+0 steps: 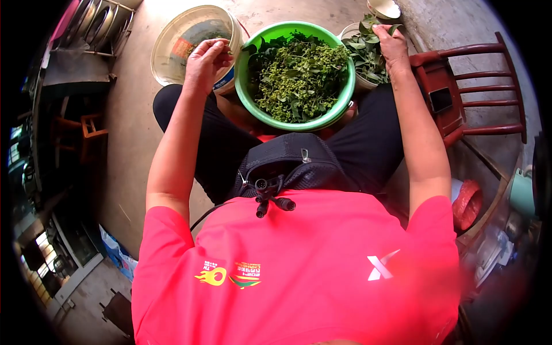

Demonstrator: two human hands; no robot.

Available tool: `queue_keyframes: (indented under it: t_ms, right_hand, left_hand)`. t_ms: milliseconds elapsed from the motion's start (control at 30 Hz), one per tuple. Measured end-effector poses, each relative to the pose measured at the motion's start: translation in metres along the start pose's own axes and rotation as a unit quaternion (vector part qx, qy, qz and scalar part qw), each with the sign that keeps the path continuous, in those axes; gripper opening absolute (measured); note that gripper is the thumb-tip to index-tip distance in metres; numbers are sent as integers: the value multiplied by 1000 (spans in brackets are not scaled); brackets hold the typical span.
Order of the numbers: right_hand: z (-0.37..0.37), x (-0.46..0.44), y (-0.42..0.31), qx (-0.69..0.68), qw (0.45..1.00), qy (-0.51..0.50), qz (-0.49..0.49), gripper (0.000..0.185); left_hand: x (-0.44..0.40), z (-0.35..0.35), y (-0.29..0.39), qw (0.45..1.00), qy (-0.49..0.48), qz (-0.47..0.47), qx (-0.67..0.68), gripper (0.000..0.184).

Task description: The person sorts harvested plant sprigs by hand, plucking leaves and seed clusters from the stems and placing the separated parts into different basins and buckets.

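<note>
And here's the green tub (pixel 242 92), front and centre between the knees, heaped with green clusters (pixel 302 75) and dark leaves. Just off its left rim, the left hand (pixel 208 58) has thumb and fingers drawn together in a narrow pinch, a small bit of green seeming to show at the tips. It's over the near edge of the white bucket (pixel 164 57), which stands left of the tub with some green inside.

Across to the tub's right, the right hand (pixel 392 47) closes its fingers on a leafy sprig (pixel 368 27), above the right bucket (pixel 348 31) and its pile of leaves (pixel 371 64). That sprig lies on the tub side of the right hand, leaves spreading both ways from the fingers; its long axis I can't make out.

Here's the relation that counts: the clusters sit between the two hands, rightward from the left, leftward from the right, and the left looks nearer the tub's rim. Neither hand touches the tub. Beyond the right bucket, a chair (pixel 428 75) stands beside the right arm.
</note>
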State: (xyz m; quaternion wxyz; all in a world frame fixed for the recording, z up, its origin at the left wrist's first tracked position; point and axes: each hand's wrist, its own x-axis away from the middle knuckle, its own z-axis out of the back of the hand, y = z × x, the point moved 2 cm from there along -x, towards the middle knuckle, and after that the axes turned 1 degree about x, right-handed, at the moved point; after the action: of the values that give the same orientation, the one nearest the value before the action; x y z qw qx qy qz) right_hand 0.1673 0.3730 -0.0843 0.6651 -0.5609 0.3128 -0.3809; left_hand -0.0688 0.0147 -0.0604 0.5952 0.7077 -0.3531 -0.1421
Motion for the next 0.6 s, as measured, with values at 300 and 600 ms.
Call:
queue_keyframes:
  t_ms: [300, 600]
  right_hand:
    - [30, -54, 60, 260, 952, -125, -103, 83]
    - [-1, -14, 42, 326, 917, -226, 49, 32]
  left_hand:
    - [-36, 53, -7, 858, 175, -100, -472, 39]
    - [38, -81, -76, 630, -123, -216, -736, 13]
